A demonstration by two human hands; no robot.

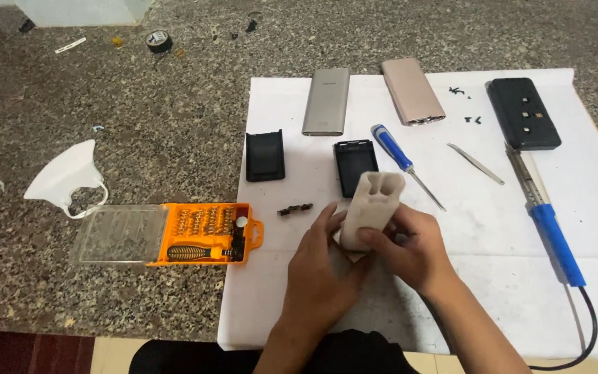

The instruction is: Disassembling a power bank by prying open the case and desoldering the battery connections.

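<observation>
Both my hands hold a white, rounded plastic casing (372,208) upright over a white sheet (493,228). My left hand (320,266) grips its lower left side. Gripping the lower right side is my right hand (413,249), fingers wrapped across the front. The casing's open top end shows two hollow slots. Just beyond it lies a small black open shell (354,166), and a small black strip part (294,209) rests to the left.
On the sheet lie a blue screwdriver (399,158), metal tweezers (475,164), a blue-handled soldering iron (551,232), a grey power bank (327,101), a pink one (412,91), two black housings (265,155) (523,113). An orange bit kit (205,234) and a white mask (67,176) sit on granite.
</observation>
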